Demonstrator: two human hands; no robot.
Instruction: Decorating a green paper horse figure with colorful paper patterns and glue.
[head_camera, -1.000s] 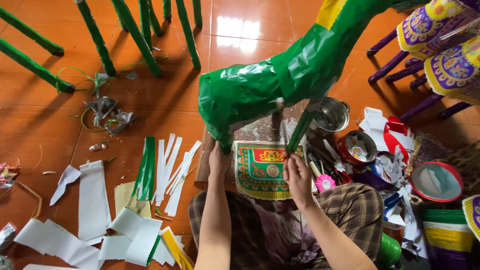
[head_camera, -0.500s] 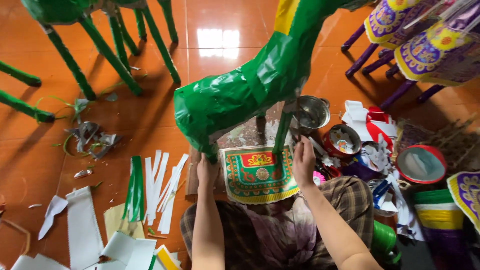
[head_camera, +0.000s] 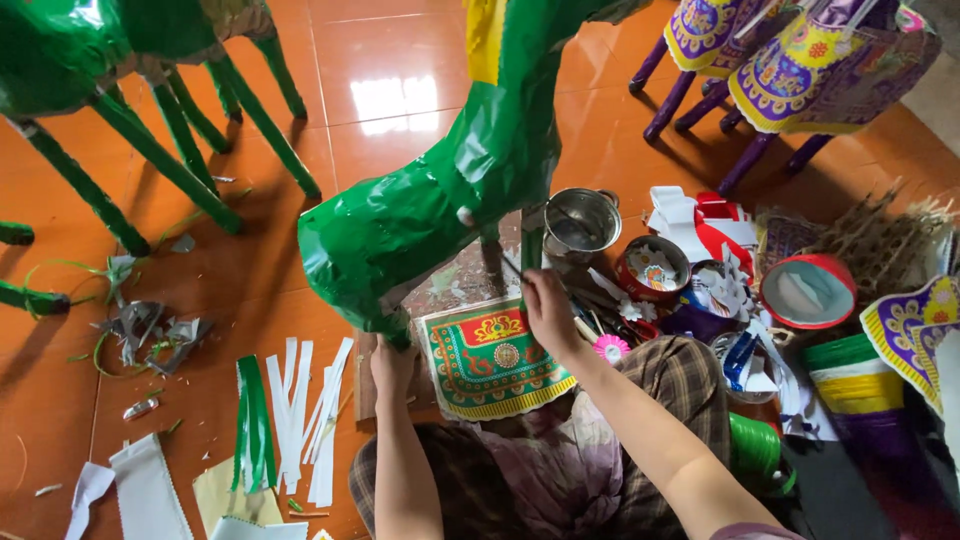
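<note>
The paper animal figure (head_camera: 440, 200) is glossy bright green all over, with a yellow stripe up top. The decorated paper panel (head_camera: 492, 358) below it is green with a red and yellow centre, a little round medallion and a yellow scalloped edge. The floor (head_camera: 400, 70) is shiny orange-red tile. The paper strips (head_camera: 300, 405) are white, one of them green. The figures (head_camera: 790, 60) at the back are purple and yellow with flower patterns. The trousers (head_camera: 690, 375) are brown plaid.

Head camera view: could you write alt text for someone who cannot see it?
A person's left hand and right hand grip the legs of a green paper horse standing over an ornate printed paper panel, on an orange tiled floor littered with paper strips.
</note>
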